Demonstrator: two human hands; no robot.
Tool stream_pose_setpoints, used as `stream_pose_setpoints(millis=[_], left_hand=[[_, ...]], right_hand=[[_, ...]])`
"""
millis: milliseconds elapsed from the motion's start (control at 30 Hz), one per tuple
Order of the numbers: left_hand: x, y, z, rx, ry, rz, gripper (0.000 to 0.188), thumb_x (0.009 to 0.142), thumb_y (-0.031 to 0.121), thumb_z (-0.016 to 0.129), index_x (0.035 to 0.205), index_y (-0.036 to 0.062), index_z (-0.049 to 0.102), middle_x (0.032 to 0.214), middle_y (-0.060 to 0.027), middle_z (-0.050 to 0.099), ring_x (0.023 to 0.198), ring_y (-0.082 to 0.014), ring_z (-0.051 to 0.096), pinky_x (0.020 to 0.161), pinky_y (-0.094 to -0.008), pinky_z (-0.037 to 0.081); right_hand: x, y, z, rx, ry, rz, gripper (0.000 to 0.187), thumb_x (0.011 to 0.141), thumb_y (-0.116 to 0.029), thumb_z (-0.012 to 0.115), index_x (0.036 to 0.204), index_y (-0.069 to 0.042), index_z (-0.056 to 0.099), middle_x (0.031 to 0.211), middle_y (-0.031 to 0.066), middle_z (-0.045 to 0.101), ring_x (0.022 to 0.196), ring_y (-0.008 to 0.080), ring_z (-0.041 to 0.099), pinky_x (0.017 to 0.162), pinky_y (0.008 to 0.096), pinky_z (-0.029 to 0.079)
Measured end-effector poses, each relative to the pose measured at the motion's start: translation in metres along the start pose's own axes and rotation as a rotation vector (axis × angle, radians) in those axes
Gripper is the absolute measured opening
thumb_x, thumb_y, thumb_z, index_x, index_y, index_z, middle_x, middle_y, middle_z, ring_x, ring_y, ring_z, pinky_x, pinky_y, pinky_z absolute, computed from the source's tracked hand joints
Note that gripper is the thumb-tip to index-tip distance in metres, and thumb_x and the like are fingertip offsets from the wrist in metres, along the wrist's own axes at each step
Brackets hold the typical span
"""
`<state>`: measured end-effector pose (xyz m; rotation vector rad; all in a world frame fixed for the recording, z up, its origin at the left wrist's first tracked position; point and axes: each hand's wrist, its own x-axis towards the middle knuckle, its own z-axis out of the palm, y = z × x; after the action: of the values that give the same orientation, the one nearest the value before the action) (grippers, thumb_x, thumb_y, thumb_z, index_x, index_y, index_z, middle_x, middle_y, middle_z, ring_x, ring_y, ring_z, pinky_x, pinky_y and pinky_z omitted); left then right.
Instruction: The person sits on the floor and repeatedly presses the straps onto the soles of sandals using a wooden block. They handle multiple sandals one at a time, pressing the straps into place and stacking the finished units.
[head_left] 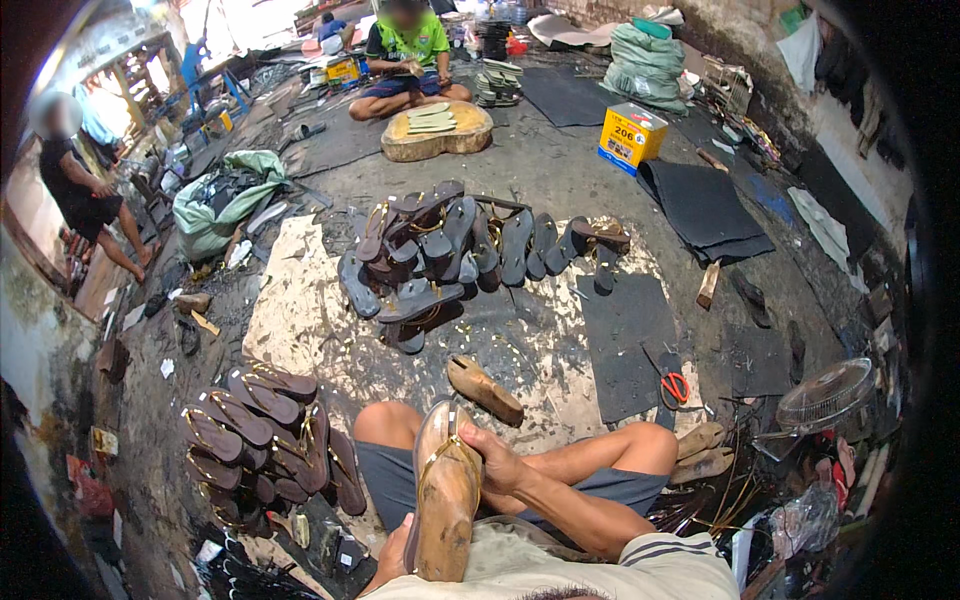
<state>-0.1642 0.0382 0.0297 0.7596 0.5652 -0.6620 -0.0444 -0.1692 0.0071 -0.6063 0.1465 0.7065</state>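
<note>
Head view: your right hand (492, 457) grips forward part of wooden last (443, 515), thumb on top by gold strap (452, 441). Your left hand (394, 556) holds heel end's left edge, fingers partly hidden. Last between hands, toe pointing away from you, long axis nearly straight ahead. Second last (485, 390) just beyond right hand, axis slanting; sandal pile (265, 430) left of left hand.
</note>
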Motion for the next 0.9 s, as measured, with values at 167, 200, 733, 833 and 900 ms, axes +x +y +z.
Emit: stream_pose_setpoints(millis=[167,200,733,833,900], left_hand=[[0.033,0.041,-0.025,1.37,-0.075,0.646,0.046,0.106,0.038,0.045,0.123,-0.0021,0.06,0.119,-0.0123,0.063,0.113,-0.0233,0.06,0.1,-0.0348,0.046],[0.034,0.056,0.001,1.218,-0.046,0.855,0.051,0.105,0.041,0.047,0.134,-0.0009,0.051,0.12,-0.0133,0.062,0.12,-0.0243,0.056,0.103,-0.0361,0.044],[0.069,0.093,0.109,-0.051,-0.554,0.741,0.106,0.072,0.04,0.064,0.157,0.0054,0.01,0.146,-0.0266,0.038,0.125,-0.0418,0.053,0.109,-0.0513,0.046],[0.094,0.092,0.103,-0.051,-0.703,0.641,0.083,0.086,0.038,0.053,0.155,0.0027,0.024,0.151,-0.0252,0.039,0.136,-0.0391,0.044,0.119,-0.0522,0.03],[0.095,0.092,0.087,0.105,-0.443,0.566,0.072,0.092,0.035,0.052,0.153,0.0034,0.03,0.146,-0.0191,0.047,0.136,-0.029,0.045,0.116,-0.0429,0.033]], right_hand=[[0.002,-0.033,-0.001,-0.405,-0.079,-0.059,0.059,0.1,-0.052,0.051,0.127,0.0,0.058,0.113,0.0095,0.065,0.102,0.0169,0.061,0.092,0.0332,0.05],[0.003,-0.044,0.003,-0.628,-0.074,-0.021,0.06,0.1,-0.054,0.052,0.12,0.002,0.062,0.109,0.0097,0.067,0.099,0.0169,0.06,0.09,0.0334,0.049],[-0.055,0.032,0.045,0.67,-0.479,0.15,0.072,0.098,-0.053,0.048,0.153,-0.009,0.033,0.145,0.0169,0.049,0.129,0.044,0.051,0.096,0.0591,0.053],[-0.051,0.01,0.053,0.482,-0.354,-0.06,0.073,0.095,-0.032,0.055,0.155,-0.007,0.024,0.146,0.0171,0.046,0.128,0.0388,0.053,0.101,0.0531,0.052],[-0.045,0.004,0.034,0.113,-0.112,-0.251,0.076,0.093,-0.025,0.059,0.156,-0.006,0.021,0.143,0.0178,0.047,0.126,0.033,0.054,0.104,0.0464,0.049]])
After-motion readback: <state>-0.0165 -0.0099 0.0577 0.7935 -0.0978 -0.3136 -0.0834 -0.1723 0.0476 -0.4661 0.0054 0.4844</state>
